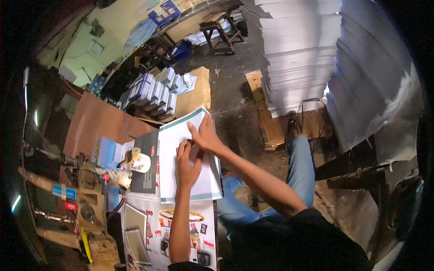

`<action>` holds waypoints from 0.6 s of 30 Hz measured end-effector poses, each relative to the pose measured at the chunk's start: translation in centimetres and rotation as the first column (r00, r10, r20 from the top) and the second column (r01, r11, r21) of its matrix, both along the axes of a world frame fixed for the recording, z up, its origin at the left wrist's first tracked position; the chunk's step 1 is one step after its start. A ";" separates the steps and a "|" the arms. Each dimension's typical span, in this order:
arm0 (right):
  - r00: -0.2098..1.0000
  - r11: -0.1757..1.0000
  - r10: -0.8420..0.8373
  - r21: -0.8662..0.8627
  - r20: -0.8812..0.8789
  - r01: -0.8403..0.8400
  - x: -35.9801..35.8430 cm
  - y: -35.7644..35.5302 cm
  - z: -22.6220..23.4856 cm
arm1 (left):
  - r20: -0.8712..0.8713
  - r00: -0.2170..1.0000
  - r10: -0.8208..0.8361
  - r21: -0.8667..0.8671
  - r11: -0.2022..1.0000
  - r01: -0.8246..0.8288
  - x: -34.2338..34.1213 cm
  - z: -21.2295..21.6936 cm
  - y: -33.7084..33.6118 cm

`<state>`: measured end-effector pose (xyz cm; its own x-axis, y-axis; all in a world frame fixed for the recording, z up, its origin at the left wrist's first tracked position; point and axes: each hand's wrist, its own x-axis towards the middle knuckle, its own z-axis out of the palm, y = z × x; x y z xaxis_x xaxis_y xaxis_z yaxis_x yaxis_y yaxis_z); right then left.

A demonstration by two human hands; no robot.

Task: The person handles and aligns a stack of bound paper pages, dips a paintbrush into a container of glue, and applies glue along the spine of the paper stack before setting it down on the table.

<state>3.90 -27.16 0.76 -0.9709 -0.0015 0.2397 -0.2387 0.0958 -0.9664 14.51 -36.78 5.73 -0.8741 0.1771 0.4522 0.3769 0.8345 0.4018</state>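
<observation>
A white sheet with green edge strips (pixel 168 180) lies on top of a low stack on the worktable. My left hand (pixel 187 168) rests on the middle of this sheet, its fingers stretched toward the far end. Just beyond and to the right, my right hand (pixel 207 135) lies on the sheet too, thumb and fingers apart. The two hands nearly meet, and a small dark spot between their fingers cannot be made out. Beside the stack on the left is a dark grey printed cover (pixel 144 180).
On the cover stands a white pot (pixel 142 163) with a brownish lump at its rim. An old metal machine (pixel 90 212) is at the left. Several bound book stacks (pixel 153 95) sit beyond the table. Tall piles of white paper (pixel 298 54) rise at the right; a wooden stool (pixel 219 31) stands far back.
</observation>
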 end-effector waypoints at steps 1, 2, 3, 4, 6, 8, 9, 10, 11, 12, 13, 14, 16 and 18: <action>0.998 0.999 0.037 -0.020 0.049 -0.036 1.2 0.2 0.3 | 0.063 0.998 0.012 0.031 0.999 -0.014 0.2 0.3 0.2; 0.995 0.999 -0.001 0.034 0.104 -0.002 3.0 -0.9 1.5 | 0.064 0.998 0.026 0.016 0.999 -0.027 0.6 1.2 0.0; 0.995 0.997 0.038 0.060 0.087 -0.043 4.0 -0.5 1.3 | 0.099 0.995 0.017 0.088 0.996 -0.026 0.5 1.4 0.4; 0.993 0.995 0.072 0.067 0.091 -0.078 5.7 -0.3 1.4 | 0.140 0.990 0.016 0.156 0.987 -0.038 0.8 1.7 0.5; 0.986 0.989 0.129 0.064 0.107 -0.136 9.4 0.0 2.4 | 0.095 0.995 -0.010 0.215 0.977 -0.010 0.7 1.7 -0.2; 0.975 0.986 0.163 0.004 0.152 -0.166 12.4 1.0 2.7 | 0.103 0.995 0.009 0.143 0.989 -0.024 0.5 2.0 0.3; 0.975 0.986 0.164 0.012 0.150 -0.168 13.7 1.4 3.2 | 0.099 0.995 0.011 0.151 0.988 -0.026 0.0 1.8 0.3; 0.966 0.977 0.206 0.030 0.154 -0.213 15.4 1.7 3.6 | 0.086 0.996 0.018 0.111 0.993 -0.027 0.3 1.7 -0.1; 0.955 0.964 0.250 0.047 0.159 -0.260 16.3 1.9 3.7 | 0.071 0.997 0.026 0.070 0.997 -0.031 0.6 1.6 -0.5; 0.953 0.962 0.255 0.058 0.162 -0.267 16.6 2.9 3.4 | 0.072 0.997 0.032 0.082 0.996 -0.038 0.7 1.7 -0.1; 0.938 0.953 0.296 0.003 0.181 -0.302 16.6 3.6 3.2 | 0.080 0.996 0.029 0.081 0.996 -0.035 0.8 2.1 0.2; 0.920 0.941 0.338 -0.053 0.197 -0.334 16.6 4.2 2.9 | 0.087 0.996 0.025 0.080 0.996 -0.032 0.8 2.3 0.4; 0.918 0.946 0.323 -0.078 0.231 -0.314 15.1 5.8 2.2 | 0.077 0.997 0.010 0.033 0.999 -0.013 0.5 2.2 1.0; 0.962 0.974 0.220 -0.088 0.161 -0.208 13.2 6.6 3.0 | 0.074 0.997 0.018 0.051 0.998 -0.022 0.5 2.0 0.9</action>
